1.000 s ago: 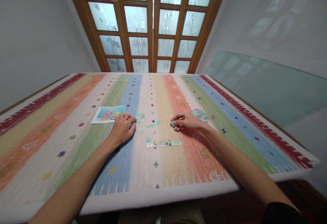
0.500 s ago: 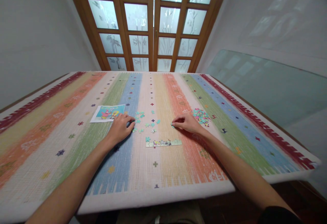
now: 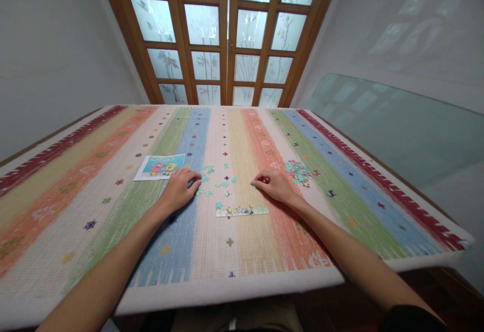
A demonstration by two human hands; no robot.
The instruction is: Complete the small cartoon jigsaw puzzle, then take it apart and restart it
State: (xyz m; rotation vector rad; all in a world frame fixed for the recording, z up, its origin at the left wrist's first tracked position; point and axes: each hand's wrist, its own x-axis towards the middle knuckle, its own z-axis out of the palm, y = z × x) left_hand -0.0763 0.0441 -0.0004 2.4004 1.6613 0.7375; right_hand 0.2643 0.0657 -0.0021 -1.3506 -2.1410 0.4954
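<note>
My right hand [image 3: 275, 184] pinches a small teal jigsaw piece [image 3: 253, 184] between thumb and fingertips, just above or on the cloth. Its back is near a pile of mixed jigsaw pieces [image 3: 298, 171]. My left hand [image 3: 180, 186] rests on the table with fingers curved and a small gap between thumb and forefinger; nothing shows in it. By its fingertips lie several loose teal pieces [image 3: 207, 170]. Between the hands and nearer to me is a joined strip of puzzle [image 3: 242, 211], with a teal piece standing up at its left end. A printed cartoon picture [image 3: 155, 167] lies partly behind my left hand.
A striped cloth [image 3: 212, 251] covers the table, its white edge close to my body. Glazed wooden doors [image 3: 229, 34] stand beyond the far edge. A pale glass panel [image 3: 397, 125] is at the right, by the wall.
My right hand has shifted slightly left with the jigsaw piece in its pinch. My left hand has stayed in nearly the same place.
</note>
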